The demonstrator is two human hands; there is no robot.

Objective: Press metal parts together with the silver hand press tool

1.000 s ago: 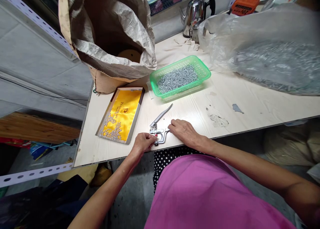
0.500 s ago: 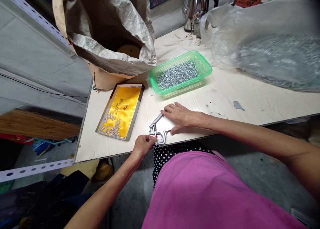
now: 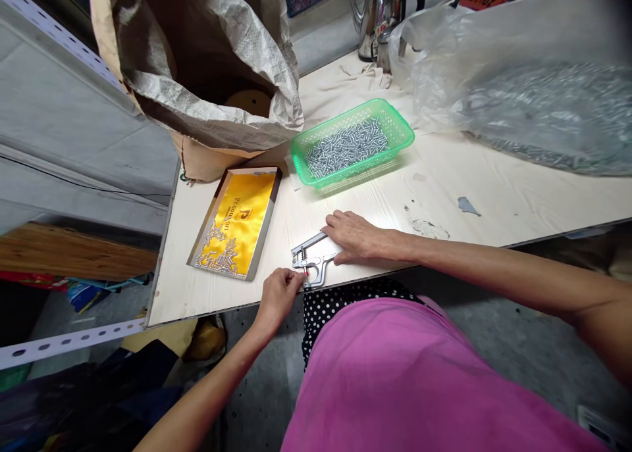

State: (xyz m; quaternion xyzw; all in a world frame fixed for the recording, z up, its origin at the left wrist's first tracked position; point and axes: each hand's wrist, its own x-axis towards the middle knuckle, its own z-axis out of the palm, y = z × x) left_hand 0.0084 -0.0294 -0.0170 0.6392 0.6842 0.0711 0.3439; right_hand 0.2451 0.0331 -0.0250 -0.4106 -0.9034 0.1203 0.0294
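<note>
A silver hand press tool (image 3: 310, 258) lies near the front edge of the pale table (image 3: 494, 202). My right hand (image 3: 351, 236) is closed over its handles, pressing them down. My left hand (image 3: 277, 293) sits at the table edge with its fingertips pinched at the tool's jaw, on something too small to make out. A yellow-lined box lid (image 3: 237, 220) with several small metal pieces lies to the left. A green basket (image 3: 397, 120) full of small metal pieces stands behind the tool.
A big open paper sack (image 3: 207, 83) stands at the back left. A clear plastic bag (image 3: 533, 90) of metal parts covers the right of the table. A steel kettle (image 3: 382, 11) stands at the back. A perforated shelf rail (image 3: 64, 343) runs lower left.
My right hand moved from beside the tool's lower handle onto the raised upper handle and pushed it down, closing the tool. My left hand stayed at the jaw.
</note>
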